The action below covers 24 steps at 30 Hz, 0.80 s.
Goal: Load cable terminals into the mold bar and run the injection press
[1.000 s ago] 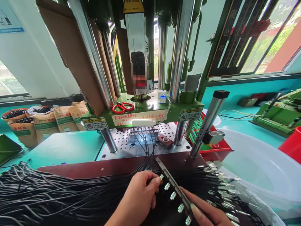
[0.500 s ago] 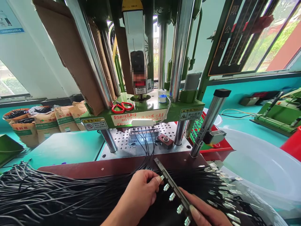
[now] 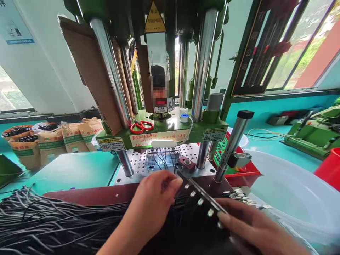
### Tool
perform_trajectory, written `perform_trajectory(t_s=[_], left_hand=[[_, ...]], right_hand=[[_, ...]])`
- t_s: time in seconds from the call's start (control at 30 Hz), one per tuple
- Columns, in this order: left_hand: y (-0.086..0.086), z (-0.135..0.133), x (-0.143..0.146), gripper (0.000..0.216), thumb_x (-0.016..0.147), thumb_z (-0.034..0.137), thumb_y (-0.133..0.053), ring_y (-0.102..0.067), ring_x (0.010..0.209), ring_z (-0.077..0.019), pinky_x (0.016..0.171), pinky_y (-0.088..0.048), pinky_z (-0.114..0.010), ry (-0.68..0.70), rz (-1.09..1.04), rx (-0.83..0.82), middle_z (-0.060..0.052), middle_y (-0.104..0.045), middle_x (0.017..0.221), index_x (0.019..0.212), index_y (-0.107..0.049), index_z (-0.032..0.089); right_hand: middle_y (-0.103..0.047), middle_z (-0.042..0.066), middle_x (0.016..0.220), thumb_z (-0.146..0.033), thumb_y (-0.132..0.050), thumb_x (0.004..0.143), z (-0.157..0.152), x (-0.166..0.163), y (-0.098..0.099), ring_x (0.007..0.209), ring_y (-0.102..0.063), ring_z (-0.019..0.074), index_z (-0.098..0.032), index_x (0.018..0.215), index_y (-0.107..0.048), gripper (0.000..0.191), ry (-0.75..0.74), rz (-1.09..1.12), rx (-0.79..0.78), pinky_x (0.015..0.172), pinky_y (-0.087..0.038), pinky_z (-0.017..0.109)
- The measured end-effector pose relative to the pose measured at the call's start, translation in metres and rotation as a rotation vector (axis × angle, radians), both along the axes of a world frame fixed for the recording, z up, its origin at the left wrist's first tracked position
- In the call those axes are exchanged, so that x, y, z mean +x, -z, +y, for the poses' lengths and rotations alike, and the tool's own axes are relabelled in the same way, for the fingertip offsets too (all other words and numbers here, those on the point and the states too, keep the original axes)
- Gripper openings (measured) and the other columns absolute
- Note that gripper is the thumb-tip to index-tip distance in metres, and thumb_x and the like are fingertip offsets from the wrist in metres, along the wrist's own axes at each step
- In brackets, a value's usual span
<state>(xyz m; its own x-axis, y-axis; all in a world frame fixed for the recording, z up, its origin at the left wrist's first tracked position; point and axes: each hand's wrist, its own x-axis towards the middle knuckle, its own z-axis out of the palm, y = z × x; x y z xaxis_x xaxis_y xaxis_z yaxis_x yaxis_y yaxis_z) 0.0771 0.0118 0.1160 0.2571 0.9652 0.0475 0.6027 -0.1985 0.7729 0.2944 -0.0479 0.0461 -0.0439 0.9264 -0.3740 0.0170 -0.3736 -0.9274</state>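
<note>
Both hands (image 3: pixel 156 198) raised the connector strip (image 3: pixel 202 198) (toward the press (image 3: pixel 162 131)).

ahead of the hands, posts (image 3: pixel 202 156) and platen (image 3: pixel 162 136) hem the mold (image 3: pixel 160 157); cables (image 3: pixel 53 223) crowd the left.

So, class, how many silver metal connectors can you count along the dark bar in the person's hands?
5: spaced down the dark bar, at; more may hide under the right hand.
</note>
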Motion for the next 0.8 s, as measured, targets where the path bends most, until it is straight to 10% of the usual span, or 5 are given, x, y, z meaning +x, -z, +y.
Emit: perform_trajectory(t_s=[0.13,0.27,0.47,0.8], left_hand=[[-0.004,0.022,-0.014,0.028,0.087,0.045,-0.047,-0.057,0.066,-0.0178,0.066,-0.037,-0.028,-0.034,0.097,0.085,0.0,-0.065,0.069,0.087,-0.064,0.023],[0.038,0.059,-0.012,0.023,0.066,0.03,-0.075,-0.057,0.077,-0.0203,0.068,-0.037,-0.028,-0.123,-0.099,-0.188,-0.002,-0.063,0.076,0.079,-0.06,0.019],[0.089,0.091,0.005,0.024,0.065,0.014,-0.074,-0.052,0.047,-0.0138,0.05,-0.042,-0.026,-0.123,-0.382,-0.645,0.003,-0.053,0.05,0.063,-0.05,0.017],[0.114,0.097,0.001,0.026,0.068,0.007,-0.073,-0.062,0.05,-0.0157,0.05,-0.052,-0.027,-0.075,-0.716,-0.892,-0.003,-0.063,0.056,0.07,-0.048,0.016]], right_hand=[[-0.052,-0.006,0.051,-0.048,-0.064,0.078,0.032,0.017,-0.012,0.036,-0.037,0.0066,-0.022,0.093,-0.065,0.03,0.038,-0.104,0.009,0.031,-0.028,0.016],[-0.047,-0.006,0.049,-0.04,-0.06,0.078,0.064,0.025,-0.012,0.042,-0.039,0.0077,-0.019,0.064,-0.058,0.025,-0.11,-0.342,0.062,0.039,-0.027,0.019],[-0.063,-0.001,0.063,-0.039,-0.057,0.078,0.084,0.024,-0.009,0.06,-0.053,0.0148,-0.019,0.071,-0.07,0.025,-0.329,-0.556,0.174,0.055,-0.036,0.024],[-0.071,0.001,0.073,-0.038,-0.057,0.078,0.087,0.036,0.001,0.066,-0.06,0.0184,-0.022,0.075,-0.071,0.021,-0.38,-0.903,0.27,0.054,-0.039,0.024]])
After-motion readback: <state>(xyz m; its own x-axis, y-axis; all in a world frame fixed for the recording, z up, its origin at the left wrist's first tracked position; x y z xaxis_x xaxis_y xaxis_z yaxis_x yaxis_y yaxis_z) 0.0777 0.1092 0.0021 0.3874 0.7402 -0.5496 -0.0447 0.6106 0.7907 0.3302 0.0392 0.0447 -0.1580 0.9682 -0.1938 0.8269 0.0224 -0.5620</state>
